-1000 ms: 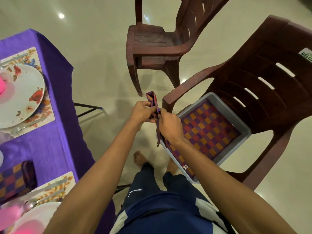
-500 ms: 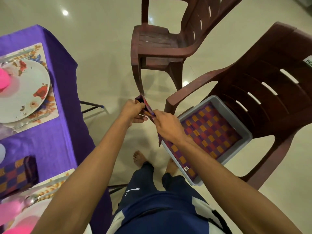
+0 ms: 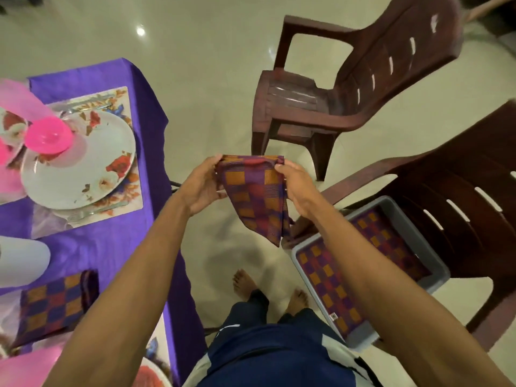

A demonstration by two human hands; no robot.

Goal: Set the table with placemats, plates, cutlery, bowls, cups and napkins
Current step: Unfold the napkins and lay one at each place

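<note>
At your far left, the surface (image 3: 111, 247) wears a purple cloth, and on it a flowered placemat (image 3: 131, 196) carries a white plate (image 3: 92, 163) with a pink bowl (image 3: 49, 135) sitting on its upper left part; cutlery lies along the mat's top and bottom edges, too blurred to tell apart. Nearer you on the same surface, a folded checked napkin (image 3: 53, 305) lies flat, with another plate's rim just showing at the bottom edge of the view. Moving right, your left hand (image 3: 202, 185) pinches the upper left corner of a second checked napkin (image 3: 257, 196), thumb and fingers curled round the cloth's edge. You hold this napkin up in the air over the floor, between the surface and the chairs, its top edge stretched level and the rest hanging down to a point. Your right hand (image 3: 294, 181) pinches the upper right corner in the same way, fingers curled over the hem. Below the napkin your bare feet stand on the pale tiled floor (image 3: 212, 51). Behind the napkin, a brown plastic chair (image 3: 335, 107) stands apart from the surface with its seat bare. To your right, a second brown chair (image 3: 460, 191) holds a grey tray (image 3: 435, 261) on its seat, and more checked cloth (image 3: 363, 261) lies flat inside that tray, partly hidden by your right forearm.
</note>
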